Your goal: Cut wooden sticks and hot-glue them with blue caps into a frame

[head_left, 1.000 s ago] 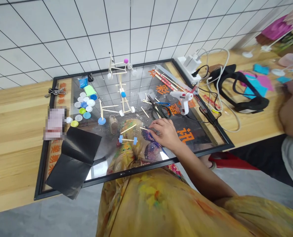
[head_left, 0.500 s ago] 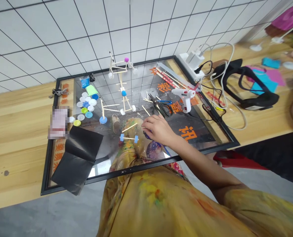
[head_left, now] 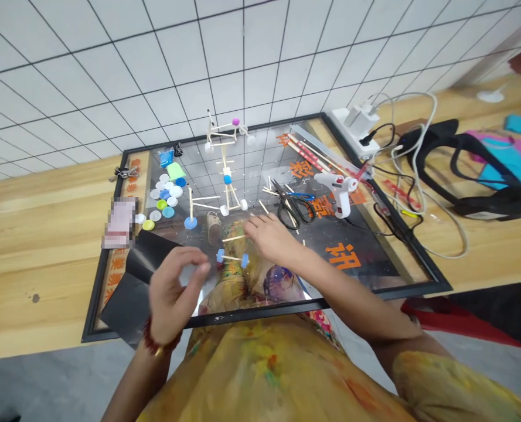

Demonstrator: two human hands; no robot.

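Head view: a pale wooden worktop (head_left: pixel 36 258) ran across the scene beneath white tiling (head_left: pixel 88 76), with a grey floor (head_left: pixel 44 387) below its near edge. On it lay a glass-topped panel in a black frame (head_left: pixel 92 299), printed with orange characters. At the panel's left end were a bunch of keys (head_left: pixel 122 172), a pixelated packet (head_left: pixel 120 223) and a folded black sheet (head_left: pixel 122 308), then a cluster of bottle caps (head_left: pixel 166 196).

The left hand (head_left: pixel 172 293), a beaded bracelet (head_left: pixel 159 341) at its wrist, hung raised above the near frame edge, fingers curled around a small pale piece (head_left: pixel 189 274), too blurred to name. Just right of it, a stick axle with blue wheels (head_left: pixel 231 258) lay on the glass, beyond it a short stick (head_left: pixel 234 238). The right hand (head_left: pixel 269 235) was open, palm down, its fingers reaching just beside that stick.

Behind stood stick models (head_left: pixel 227 181). Well apart from the right hand lay scissors (head_left: pixel 292 205) and a white glue gun (head_left: pixel 337 193). Further right, past the frame's far corner, were a power strip (head_left: pixel 357 126), tangled cables (head_left: pixel 412 187), a black strap (head_left: pixel 475 170) and coloured foam sheets (head_left: pixel 508 158).
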